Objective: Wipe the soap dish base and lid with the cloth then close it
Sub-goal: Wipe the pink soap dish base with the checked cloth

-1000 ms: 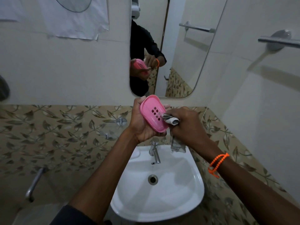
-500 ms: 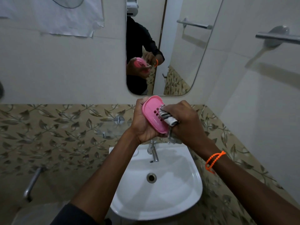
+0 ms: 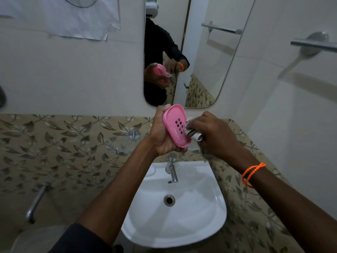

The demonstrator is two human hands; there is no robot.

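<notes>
white sink (image 3: pixel 217 212) lowest in view, drain (image 3: pixel 169 200) at centre, chrome tap (image 3: pixel 172 169) at its back edge. both forearms reaching up over it; orange bracelet (image 3: pixel 252 174) on right wrist. left hand (image 3: pixel 162 136) gripping pink soap dish (image 3: pixel 176 126) from behind, fingers curled round its edge, dish held tilted in the air above the tap, slotted face toward camera. right hand (image 3: pixel 216 133) clenched on bunched striped cloth (image 3: pixel 193 133), cloth pressed against the dish's right side beside the slots. dish part: base or lid, cannot tell. behind: leaf-pattern tile band (image 3: pixel 63 143), then mirror (image 3: pixel 191 57) reflecting hands and dish, towel bar (image 3: pixel 313 43) on right wall, white sheet (image 3: pixel 73 17) on wall upper left.
</notes>
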